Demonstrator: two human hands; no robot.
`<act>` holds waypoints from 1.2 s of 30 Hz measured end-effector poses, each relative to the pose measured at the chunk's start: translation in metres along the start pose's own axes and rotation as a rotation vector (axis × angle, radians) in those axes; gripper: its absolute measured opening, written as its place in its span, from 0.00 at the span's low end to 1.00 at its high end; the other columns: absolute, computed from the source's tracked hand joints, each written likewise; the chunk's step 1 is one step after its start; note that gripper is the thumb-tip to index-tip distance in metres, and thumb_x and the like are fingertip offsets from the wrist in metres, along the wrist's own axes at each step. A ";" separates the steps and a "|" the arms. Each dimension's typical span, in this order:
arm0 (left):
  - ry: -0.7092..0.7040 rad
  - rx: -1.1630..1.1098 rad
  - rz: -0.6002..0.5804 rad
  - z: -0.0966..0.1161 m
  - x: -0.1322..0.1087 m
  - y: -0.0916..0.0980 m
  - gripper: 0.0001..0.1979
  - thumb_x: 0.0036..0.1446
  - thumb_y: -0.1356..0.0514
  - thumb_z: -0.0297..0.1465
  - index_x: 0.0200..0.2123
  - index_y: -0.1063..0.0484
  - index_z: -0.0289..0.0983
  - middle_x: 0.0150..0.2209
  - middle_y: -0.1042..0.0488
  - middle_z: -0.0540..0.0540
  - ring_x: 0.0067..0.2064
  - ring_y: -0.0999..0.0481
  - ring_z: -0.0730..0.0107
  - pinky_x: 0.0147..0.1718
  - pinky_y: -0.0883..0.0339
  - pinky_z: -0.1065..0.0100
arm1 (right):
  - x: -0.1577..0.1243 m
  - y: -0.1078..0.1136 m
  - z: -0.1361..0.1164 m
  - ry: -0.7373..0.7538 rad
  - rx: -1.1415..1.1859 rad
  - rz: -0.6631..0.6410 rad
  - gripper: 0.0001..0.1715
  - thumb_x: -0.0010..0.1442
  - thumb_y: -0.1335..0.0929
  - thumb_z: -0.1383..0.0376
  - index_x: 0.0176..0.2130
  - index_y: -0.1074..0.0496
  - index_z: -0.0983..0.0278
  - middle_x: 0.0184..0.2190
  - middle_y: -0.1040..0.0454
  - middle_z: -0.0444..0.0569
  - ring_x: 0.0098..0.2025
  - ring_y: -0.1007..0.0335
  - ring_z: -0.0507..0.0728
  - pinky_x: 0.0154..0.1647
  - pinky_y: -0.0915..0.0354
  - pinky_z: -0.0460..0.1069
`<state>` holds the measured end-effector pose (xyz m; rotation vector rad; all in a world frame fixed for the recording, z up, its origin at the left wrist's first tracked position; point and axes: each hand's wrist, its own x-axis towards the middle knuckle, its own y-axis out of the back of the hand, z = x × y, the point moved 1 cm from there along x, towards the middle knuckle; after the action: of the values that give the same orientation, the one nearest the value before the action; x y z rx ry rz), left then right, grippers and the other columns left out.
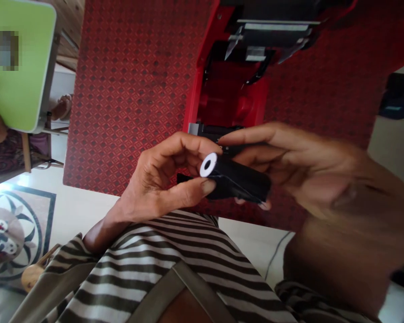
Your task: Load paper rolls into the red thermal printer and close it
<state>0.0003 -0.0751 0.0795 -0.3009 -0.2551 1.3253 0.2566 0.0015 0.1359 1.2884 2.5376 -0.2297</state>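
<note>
Between my hands is a small paper roll [242, 178] with a black outer wrap, its round white end with a dark centre hole facing left. My left hand [168, 179] grips that white end, thumb below and fingers above. A loose black flap hangs beneath the roll near my left thumb. My right hand [306, 166], partly blurred, is round the roll's right side, with fingertips showing under its lower edge. Just beyond the hands, a red machine [193, 101] with black inner parts stands with its compartment exposed.
The machine stands on a table with a red patterned cover [131, 89]. A green-topped table [23, 94] is at the upper left, with part of a person beside it. A dark cable [276, 253] runs across the floor.
</note>
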 end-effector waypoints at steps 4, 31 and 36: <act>0.020 -0.042 0.030 0.000 0.002 -0.005 0.20 0.77 0.16 0.29 0.66 0.10 0.45 0.56 0.07 0.47 0.52 0.07 0.66 0.58 0.11 0.66 | -0.009 0.003 0.006 0.045 0.020 -0.020 0.32 0.63 0.06 0.49 0.63 0.05 0.38 0.52 0.02 0.41 0.50 0.01 0.62 0.48 0.09 0.46; 0.100 0.085 0.119 0.009 0.001 -0.021 0.19 0.80 0.19 0.41 0.69 0.11 0.52 0.55 0.05 0.48 0.50 0.01 0.52 0.46 0.04 0.60 | -0.009 -0.014 0.018 -0.215 0.447 -0.007 0.22 0.62 0.05 0.51 0.53 0.03 0.39 0.42 0.08 0.38 0.35 0.11 0.51 0.32 0.19 0.41; 0.157 0.112 0.129 0.018 -0.004 -0.026 0.18 0.82 0.20 0.43 0.69 0.12 0.53 0.56 0.05 0.50 0.50 0.01 0.53 0.48 0.04 0.58 | -0.013 -0.013 0.013 -0.229 0.398 0.021 0.21 0.61 0.05 0.47 0.52 0.03 0.38 0.38 0.09 0.39 0.28 0.18 0.51 0.28 0.20 0.43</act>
<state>0.0166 -0.0829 0.1051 -0.3293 -0.0301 1.4294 0.2555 -0.0194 0.1279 1.3291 2.3535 -0.8623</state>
